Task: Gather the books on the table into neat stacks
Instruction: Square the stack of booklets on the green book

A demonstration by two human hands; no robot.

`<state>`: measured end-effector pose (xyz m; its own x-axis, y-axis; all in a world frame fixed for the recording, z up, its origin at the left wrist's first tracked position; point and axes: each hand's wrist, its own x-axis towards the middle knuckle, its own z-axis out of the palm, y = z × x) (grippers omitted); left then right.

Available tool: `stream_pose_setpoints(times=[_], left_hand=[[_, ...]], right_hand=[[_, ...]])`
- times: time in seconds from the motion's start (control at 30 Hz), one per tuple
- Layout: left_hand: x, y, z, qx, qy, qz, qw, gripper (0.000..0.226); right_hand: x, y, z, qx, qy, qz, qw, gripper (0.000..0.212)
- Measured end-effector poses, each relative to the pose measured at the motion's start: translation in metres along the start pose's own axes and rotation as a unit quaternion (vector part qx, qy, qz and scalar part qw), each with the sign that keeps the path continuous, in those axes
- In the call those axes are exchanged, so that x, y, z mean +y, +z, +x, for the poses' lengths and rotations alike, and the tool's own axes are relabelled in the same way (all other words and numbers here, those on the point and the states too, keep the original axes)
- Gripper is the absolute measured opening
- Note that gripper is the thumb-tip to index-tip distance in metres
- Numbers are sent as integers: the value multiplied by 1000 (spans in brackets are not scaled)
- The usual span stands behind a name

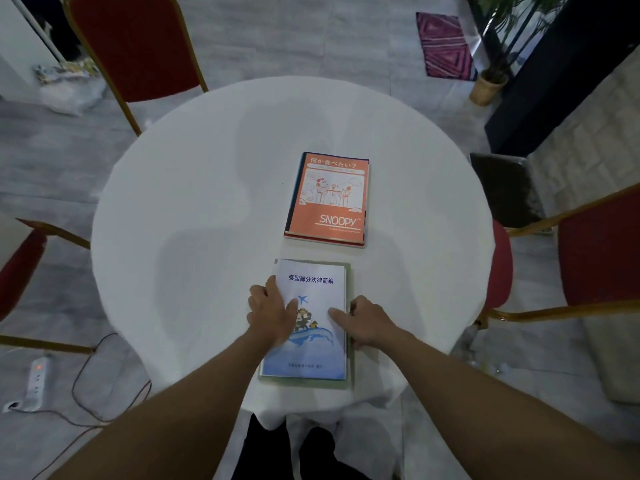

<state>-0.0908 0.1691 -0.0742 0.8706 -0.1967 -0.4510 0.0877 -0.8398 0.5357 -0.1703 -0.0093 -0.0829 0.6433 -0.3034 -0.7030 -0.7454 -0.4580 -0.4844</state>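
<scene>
Two stacks of books lie on the round white-clothed table. The far stack has an orange Snoopy book on top of at least one other, edges nearly flush. The near stack has a white-and-blue booklet with an airplane and whale drawing, lying on a larger grey-green book. My left hand rests flat on the booklet's left edge, fingers spread. My right hand presses on the stack's right edge, index finger on the booklet's cover. Neither hand lifts anything.
Red chairs with gold frames stand at the far left, near left and right. A power strip with cables lies on the floor at left. A potted plant and a patterned mat are at the far right.
</scene>
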Motion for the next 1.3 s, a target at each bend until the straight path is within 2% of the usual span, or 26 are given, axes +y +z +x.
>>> stream_pose_setpoints(times=[0.13,0.27,0.57,0.83,1.3], left_hand=[[-2,4,0,2,14,45,999,65],[-7,4,4,-24,-19,64,997,69],[-2,3,13,-57,-102,29,993,65],[1,-12,17,-92,-149,-32,984,75],[-6,-20,19,-38,-134,-33,990,69]], right_hand=[[-1,3,4,1,-5,10,1000,66],[-6,4,6,12,-6,22,1000,65],[-11,3,5,16,2,54,998,63],[-13,2,1,13,16,60,998,63],[-39,8,5,22,4,28,999,57]])
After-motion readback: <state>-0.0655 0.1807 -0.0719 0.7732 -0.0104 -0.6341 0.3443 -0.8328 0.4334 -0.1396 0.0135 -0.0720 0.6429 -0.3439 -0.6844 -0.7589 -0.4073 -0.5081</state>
